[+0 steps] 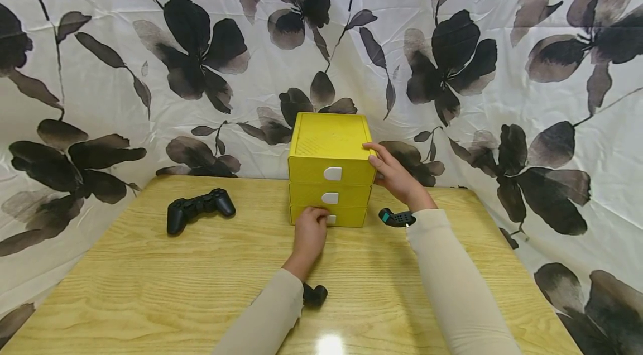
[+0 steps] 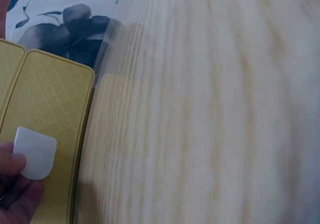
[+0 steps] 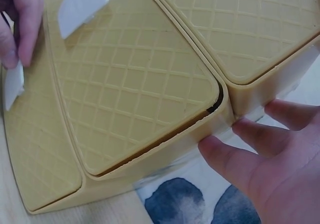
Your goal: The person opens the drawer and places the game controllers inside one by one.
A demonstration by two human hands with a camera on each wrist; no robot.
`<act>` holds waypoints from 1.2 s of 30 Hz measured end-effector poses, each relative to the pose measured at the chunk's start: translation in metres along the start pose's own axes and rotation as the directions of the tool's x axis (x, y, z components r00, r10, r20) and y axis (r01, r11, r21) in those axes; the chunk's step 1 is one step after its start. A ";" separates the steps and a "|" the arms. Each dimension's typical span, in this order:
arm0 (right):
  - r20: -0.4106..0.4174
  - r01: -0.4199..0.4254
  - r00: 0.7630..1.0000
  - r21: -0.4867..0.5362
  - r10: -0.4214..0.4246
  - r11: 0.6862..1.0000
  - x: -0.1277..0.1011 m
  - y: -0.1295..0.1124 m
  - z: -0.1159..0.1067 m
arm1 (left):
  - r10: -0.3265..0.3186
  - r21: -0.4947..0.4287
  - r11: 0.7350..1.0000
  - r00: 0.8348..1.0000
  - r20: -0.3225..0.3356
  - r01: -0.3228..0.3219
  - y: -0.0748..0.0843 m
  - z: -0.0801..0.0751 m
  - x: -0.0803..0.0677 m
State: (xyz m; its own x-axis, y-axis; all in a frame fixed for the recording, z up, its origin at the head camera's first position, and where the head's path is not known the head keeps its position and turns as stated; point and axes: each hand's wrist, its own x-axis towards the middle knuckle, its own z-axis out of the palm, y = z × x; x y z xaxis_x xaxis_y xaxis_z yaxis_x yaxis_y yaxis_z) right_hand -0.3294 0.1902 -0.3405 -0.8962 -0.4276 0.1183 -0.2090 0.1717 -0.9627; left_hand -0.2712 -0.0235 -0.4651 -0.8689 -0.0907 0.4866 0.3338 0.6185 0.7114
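At frame centre, the bottom drawer's white tab (image 1: 331, 219) is pinched by the left hand (image 1: 310, 232). The yellow drawer box (image 1: 329, 145) is steadied by the right hand (image 1: 394, 173), fingers straight against its side. The pull is best kept level, the box braced.

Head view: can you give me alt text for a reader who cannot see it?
A yellow plastic three-drawer box stands on a light wooden table; the left hand grips the bottom drawer's white handle while the right hand steadies its side. A black game controller lies left.
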 end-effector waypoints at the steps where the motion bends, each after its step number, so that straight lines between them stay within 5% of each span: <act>1: 0.000 0.000 1.000 -0.001 0.000 1.000 0.000 0.000 0.000 | -0.001 0.003 1.000 1.000 0.001 0.001 0.000 0.000 0.000; 36: 0.034 -0.055 0.998 0.026 0.054 0.998 -0.002 -0.008 -0.002 | 0.047 -0.002 0.999 0.998 0.044 -0.047 0.004 -0.021 -0.027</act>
State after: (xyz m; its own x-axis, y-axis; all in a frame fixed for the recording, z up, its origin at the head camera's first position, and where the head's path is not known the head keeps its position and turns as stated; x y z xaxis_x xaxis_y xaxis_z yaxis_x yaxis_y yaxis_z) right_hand -0.3271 0.1917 -0.3325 -0.8925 -0.4473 0.0576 -0.1490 0.1719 -0.9738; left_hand -0.2384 -0.0352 -0.4645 -0.8674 -0.0273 0.4968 0.3749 0.6206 0.6887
